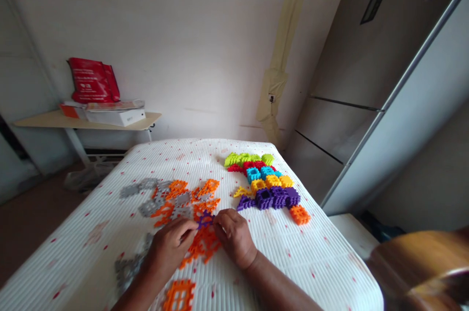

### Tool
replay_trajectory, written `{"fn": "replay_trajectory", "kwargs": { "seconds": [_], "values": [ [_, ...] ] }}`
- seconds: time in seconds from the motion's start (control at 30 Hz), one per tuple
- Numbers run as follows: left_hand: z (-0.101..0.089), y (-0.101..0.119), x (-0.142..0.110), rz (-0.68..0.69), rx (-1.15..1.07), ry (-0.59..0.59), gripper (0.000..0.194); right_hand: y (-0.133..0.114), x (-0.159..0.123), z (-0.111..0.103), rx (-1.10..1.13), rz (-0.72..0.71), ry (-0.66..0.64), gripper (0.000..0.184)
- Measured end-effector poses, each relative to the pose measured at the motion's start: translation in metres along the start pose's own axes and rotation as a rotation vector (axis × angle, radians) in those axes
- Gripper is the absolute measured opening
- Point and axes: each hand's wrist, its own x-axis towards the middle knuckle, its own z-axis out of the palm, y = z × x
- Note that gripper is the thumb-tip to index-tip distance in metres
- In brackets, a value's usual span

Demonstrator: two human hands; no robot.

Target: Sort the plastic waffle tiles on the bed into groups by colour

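Between my two hands is a small purple interlocking plastic tile (205, 219) with notched edges. My left hand (174, 237) pinches its left side, and my right hand (235, 236) has closed fingers at its right side. Directly beneath the hands lie loose orange tiles (205, 242); my fingers hide part of them. Beyond the left hand spreads a mixed heap of grey tiles (148, 207) and orange tiles (177, 188). More grey tiles (126, 272) lie partly behind my left forearm. A single orange window-shaped tile (179, 295) is near the front edge.
Sorted rows stand to the right: green tiles (244, 158), red tiles (252, 166), blue tiles (253, 174), yellow tiles (273, 181), purple tiles (278, 197) and an orange stack (300, 214). A side table (44, 120) holds a red bag (91, 81). A fridge (340, 76) stands right.
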Motion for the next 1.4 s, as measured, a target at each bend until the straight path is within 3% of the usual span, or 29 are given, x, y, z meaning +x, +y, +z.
{"fn": "replay_trajectory", "kwargs": {
  "seconds": [0.2, 0.37, 0.53, 0.67, 1.2, 1.4],
  "values": [
    [0.013, 0.02, 0.019, 0.072, 0.052, -0.023, 0.019, 0.018, -0.023, -0.038, -0.027, 0.146, -0.088, 0.017],
    [0.044, 0.038, 0.045, 0.041, 0.18, -0.152, 0.021, 0.041, -0.048, -0.067, -0.131, 0.337, -0.223, 0.02],
    [0.084, 0.043, 0.064, 0.059, 0.23, -0.225, 0.024, 0.044, -0.054, -0.072, -0.131, 0.399, -0.243, 0.016],
    [0.102, 0.042, 0.071, 0.072, 0.267, -0.273, 0.026, 0.04, -0.051, -0.069, -0.135, 0.397, -0.258, 0.017],
    [0.108, 0.042, 0.07, 0.077, 0.302, -0.364, 0.026, 0.041, -0.051, -0.069, -0.139, 0.369, -0.244, 0.016],
    [0.108, 0.039, 0.068, 0.066, 0.307, -0.383, 0.013, 0.043, -0.052, -0.068, -0.141, 0.363, -0.241, 0.016]
  ]
}}
